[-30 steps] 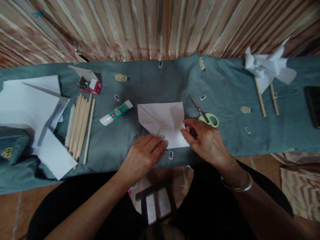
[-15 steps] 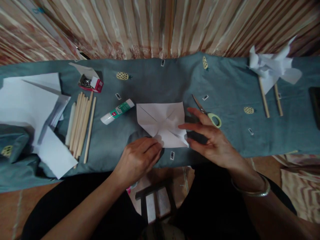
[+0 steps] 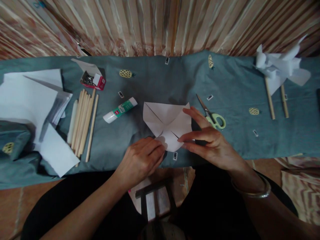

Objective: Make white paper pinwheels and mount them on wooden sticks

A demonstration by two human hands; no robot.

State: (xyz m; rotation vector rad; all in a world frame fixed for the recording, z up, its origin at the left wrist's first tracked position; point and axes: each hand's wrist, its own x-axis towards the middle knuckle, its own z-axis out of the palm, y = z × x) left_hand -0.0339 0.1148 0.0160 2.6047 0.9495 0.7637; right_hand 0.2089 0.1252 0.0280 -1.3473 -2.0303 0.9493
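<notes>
White slit paper (image 3: 168, 116) is pinched by both hands (image 3: 141, 157) beside green-handled scissors (image 3: 209, 115).

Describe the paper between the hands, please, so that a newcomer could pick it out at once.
On the blue-green cloth, look to the middle of the near edge, where the left hand and right hand meet the paper. It lies between the glue and the scissors. Unlike the sheets piled at far left, it shows dark slits running toward its middle.
</notes>
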